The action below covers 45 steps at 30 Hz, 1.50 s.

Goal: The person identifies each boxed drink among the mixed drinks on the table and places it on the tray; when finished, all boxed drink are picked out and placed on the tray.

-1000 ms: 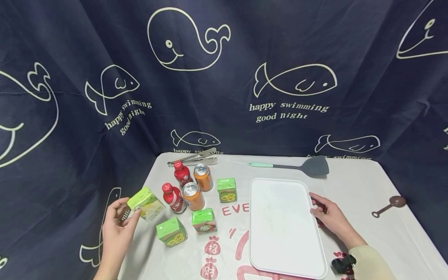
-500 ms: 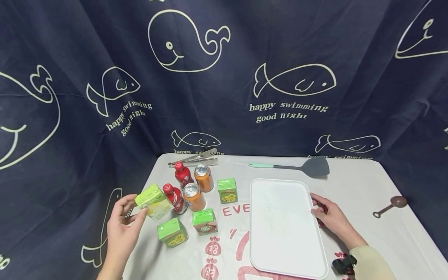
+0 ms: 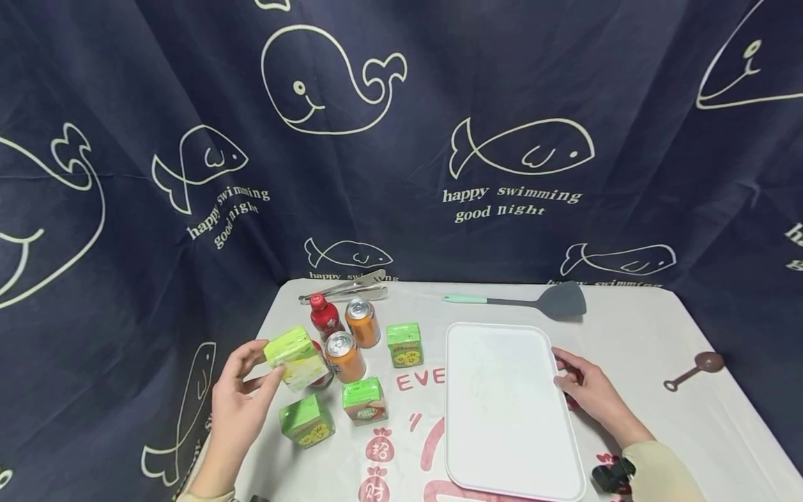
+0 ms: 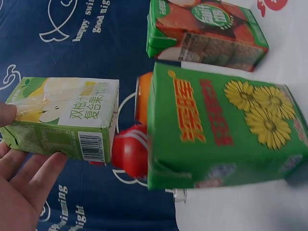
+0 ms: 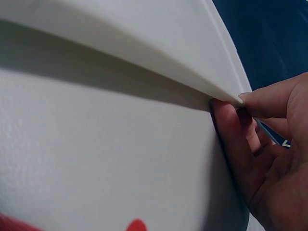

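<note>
My left hand [image 3: 241, 394] grips a light green and white juice carton [image 4: 62, 115] between thumb and fingers, holding it up tilted at the left of the table. In the head view this carton covers most of a red bottle [image 3: 323, 382]. Just below it stands a green drink carton with yellow flowers [image 3: 307, 421], which looms large in the left wrist view. At the right, my right hand [image 3: 592, 394] pinches the right rim of a white tray [image 3: 511, 411]. Thumb above and fingers below the rim show in the right wrist view.
Around the held carton stand another red bottle [image 3: 325, 316], two orange cans [image 3: 362, 324] and two more green cartons [image 3: 365, 401], one of them [image 3: 405, 344] near the tray. Metal tongs [image 3: 345, 287], a spatula [image 3: 561, 301] and a brown spoon [image 3: 709, 362] lie farther out. A dark curtain [image 3: 401, 174] hangs behind.
My left hand has moved right with the juice carton, from the table's left edge to in front of the nearer red bottle. My right hand keeps its place on the tray rim.
</note>
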Each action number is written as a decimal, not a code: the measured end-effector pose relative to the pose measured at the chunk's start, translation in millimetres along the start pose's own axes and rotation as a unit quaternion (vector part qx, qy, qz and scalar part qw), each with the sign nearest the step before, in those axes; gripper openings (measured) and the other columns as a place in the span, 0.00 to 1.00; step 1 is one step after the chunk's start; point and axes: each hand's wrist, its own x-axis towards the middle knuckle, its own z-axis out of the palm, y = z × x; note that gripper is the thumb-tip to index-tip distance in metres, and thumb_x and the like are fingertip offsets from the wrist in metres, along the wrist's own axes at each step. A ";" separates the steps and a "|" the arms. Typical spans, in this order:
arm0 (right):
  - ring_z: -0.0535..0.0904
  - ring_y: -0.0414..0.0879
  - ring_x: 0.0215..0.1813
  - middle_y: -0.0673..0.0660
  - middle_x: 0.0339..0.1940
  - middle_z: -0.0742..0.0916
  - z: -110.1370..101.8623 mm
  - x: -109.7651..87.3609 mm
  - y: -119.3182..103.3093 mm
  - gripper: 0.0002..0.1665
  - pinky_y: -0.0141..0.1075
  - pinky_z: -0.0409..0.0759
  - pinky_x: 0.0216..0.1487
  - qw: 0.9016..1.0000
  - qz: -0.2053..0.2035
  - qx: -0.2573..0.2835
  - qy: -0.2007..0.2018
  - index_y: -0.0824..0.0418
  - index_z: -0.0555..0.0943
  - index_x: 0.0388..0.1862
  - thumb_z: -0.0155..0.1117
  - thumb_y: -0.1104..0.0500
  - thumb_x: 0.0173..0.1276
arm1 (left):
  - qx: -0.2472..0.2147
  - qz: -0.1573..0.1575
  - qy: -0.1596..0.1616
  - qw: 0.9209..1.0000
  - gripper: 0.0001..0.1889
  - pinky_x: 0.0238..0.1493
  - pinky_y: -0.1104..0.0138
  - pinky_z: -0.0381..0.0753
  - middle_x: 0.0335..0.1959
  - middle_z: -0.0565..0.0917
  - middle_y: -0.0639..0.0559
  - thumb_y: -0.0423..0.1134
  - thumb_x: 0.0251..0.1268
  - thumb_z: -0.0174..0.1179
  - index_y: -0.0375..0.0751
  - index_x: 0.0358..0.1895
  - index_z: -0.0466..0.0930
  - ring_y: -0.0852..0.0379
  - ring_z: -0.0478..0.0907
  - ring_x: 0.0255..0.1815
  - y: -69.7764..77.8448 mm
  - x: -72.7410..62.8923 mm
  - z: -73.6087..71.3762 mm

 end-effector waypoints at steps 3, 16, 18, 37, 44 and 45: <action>0.71 0.42 0.38 0.62 0.48 0.78 0.3 -0.1 -0.2 0.34 0.29 0.74 0.31 1.000 0.000 -0.005 0.000 0.74 0.68 0.75 0.65 0.67 0.74 | -0.008 0.004 -0.013 1.000 0.28 0.44 0.76 0.88 0.52 0.88 0.42 0.16 0.58 0.70 0.34 0.63 0.78 0.63 0.82 0.56 2.4 2.8 6.3; 0.71 0.43 0.38 0.64 0.49 0.77 -0.3 -1.4 -1.8 0.35 0.35 0.83 0.24 1.000 0.014 0.021 -0.007 0.73 0.67 0.77 0.64 0.68 0.74 | -0.044 -0.014 -0.081 0.996 0.25 0.44 0.72 0.89 0.51 0.89 0.50 0.23 0.63 0.71 0.37 0.63 0.78 0.60 0.83 0.53 12.6 11.8 43.2; 0.71 0.43 0.38 0.64 0.49 0.77 -0.5 -1.5 -1.9 0.35 0.34 0.83 0.25 1.000 0.012 0.020 -0.008 0.73 0.67 0.76 0.64 0.68 0.74 | -0.050 -0.022 -0.090 0.994 0.24 0.44 0.71 0.89 0.53 0.88 0.50 0.24 0.65 0.71 0.38 0.63 0.78 0.60 0.83 0.53 13.7 12.4 49.3; 0.71 0.42 0.38 0.64 0.50 0.78 -0.1 -2.4 -4.6 0.34 0.33 0.81 0.26 1.000 0.011 0.020 -0.006 0.74 0.66 0.76 0.64 0.68 0.74 | -0.138 -0.068 -0.146 0.977 0.25 0.32 0.68 0.91 0.56 0.86 0.47 0.24 0.64 0.71 0.43 0.63 0.78 0.54 0.86 0.42 28.8 22.5 120.6; 0.72 0.43 0.38 0.65 0.52 0.78 -0.6 -3.0 -6.2 0.35 0.34 0.82 0.25 0.999 0.019 0.024 -0.010 0.73 0.65 0.77 0.63 0.68 0.75 | -0.155 -0.073 -0.170 0.971 0.25 0.54 0.63 0.89 0.59 0.85 0.46 0.25 0.65 0.70 0.42 0.63 0.77 0.47 0.82 0.61 36.4 24.0 151.3; 0.72 0.44 0.38 0.65 0.51 0.78 -0.7 -2.7 -6.6 0.35 0.34 0.82 0.25 1.000 0.018 0.021 -0.009 0.73 0.65 0.77 0.63 0.68 0.75 | -0.164 -0.075 -0.175 0.968 0.25 0.54 0.63 0.89 0.59 0.85 0.45 0.25 0.65 0.69 0.42 0.63 0.77 0.46 0.82 0.62 36.7 23.7 156.1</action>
